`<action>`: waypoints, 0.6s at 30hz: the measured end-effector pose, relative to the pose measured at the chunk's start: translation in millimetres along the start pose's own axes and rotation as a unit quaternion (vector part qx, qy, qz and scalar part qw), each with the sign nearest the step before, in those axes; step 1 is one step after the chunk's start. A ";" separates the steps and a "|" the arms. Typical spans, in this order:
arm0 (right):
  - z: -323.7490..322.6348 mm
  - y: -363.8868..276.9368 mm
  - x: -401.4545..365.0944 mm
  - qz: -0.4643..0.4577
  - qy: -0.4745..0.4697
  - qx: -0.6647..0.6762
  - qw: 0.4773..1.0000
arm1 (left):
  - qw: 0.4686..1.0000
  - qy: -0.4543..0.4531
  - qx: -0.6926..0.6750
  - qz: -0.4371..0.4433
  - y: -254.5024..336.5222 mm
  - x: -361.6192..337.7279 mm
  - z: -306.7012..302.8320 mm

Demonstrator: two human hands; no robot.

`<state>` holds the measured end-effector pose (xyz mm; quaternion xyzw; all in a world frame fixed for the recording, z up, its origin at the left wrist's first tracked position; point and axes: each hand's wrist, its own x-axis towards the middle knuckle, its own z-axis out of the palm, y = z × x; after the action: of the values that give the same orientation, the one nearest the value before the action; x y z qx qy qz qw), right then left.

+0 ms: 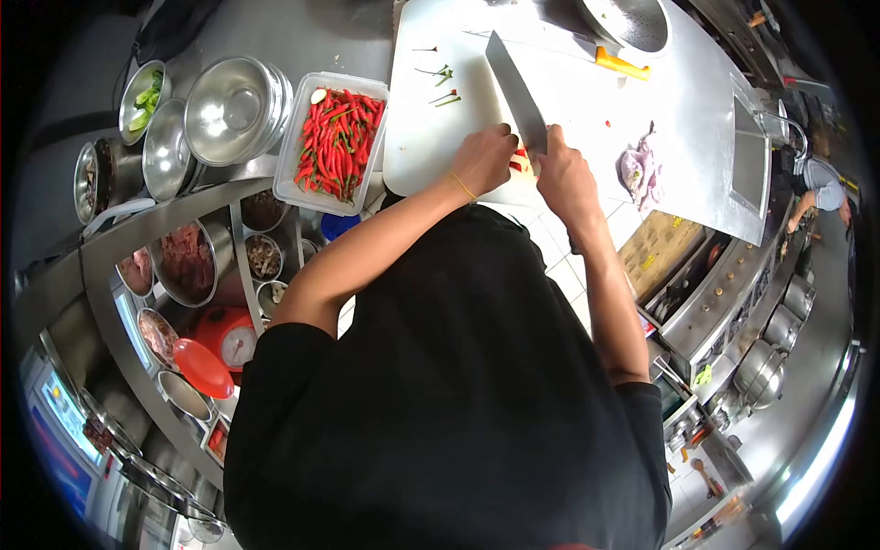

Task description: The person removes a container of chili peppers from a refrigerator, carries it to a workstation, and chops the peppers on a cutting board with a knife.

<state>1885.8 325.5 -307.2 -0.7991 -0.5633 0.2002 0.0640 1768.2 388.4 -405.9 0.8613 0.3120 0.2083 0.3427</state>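
My right hand is closed round the handle of a wide-bladed kitchen knife, its blade pointing away from me over the white cutting board. Just left of the blade, my left hand has its fingers curled down at the board's near edge. Red chilli peppers show at those fingertips, partly hidden by the hand. Several green chilli stems lie on the board farther away. Left of the board stands a clear plastic container full of whole red chillies.
Stacked steel bowls stand at the left, beside a bowl of green vegetables. A yellow-handled knife lies beyond the board, near a steel bowl. Pale purple-skinned meat lies right. Another person is far right.
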 end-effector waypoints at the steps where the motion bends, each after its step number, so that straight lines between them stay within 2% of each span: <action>1: 11.8 1.7 3.7 0.011 0.009 0.011 1.000 | 1.000 0.000 0.002 0.000 -1.5 -0.3 -0.5; 4: 16.7 0.3 10.8 0.027 0.015 0.018 0.999 | 1.000 0.004 -0.012 0.025 -4.3 2.6 3.5; 6: 12.2 2.9 12.0 -0.016 0.014 0.041 0.999 | 1.000 -0.003 -0.025 0.003 -2.5 1.4 4.1; 10: 8.0 -0.9 6.2 0.007 -0.009 0.009 1.000 | 1.000 0.008 0.001 -0.007 -2.3 0.3 6.9; 12: 20.9 -0.9 11.6 0.021 0.021 0.030 0.999 | 0.999 0.041 -0.018 0.001 1.4 1.4 4.6; 18: 10.7 4.5 10.3 -0.006 0.019 0.044 0.999 | 1.000 0.025 -0.010 -0.010 1.0 2.8 4.9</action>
<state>1888.6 332.1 -321.0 -0.7957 -0.5573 0.2097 0.1109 1773.4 387.5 -408.1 0.8491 0.3268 0.2297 0.3458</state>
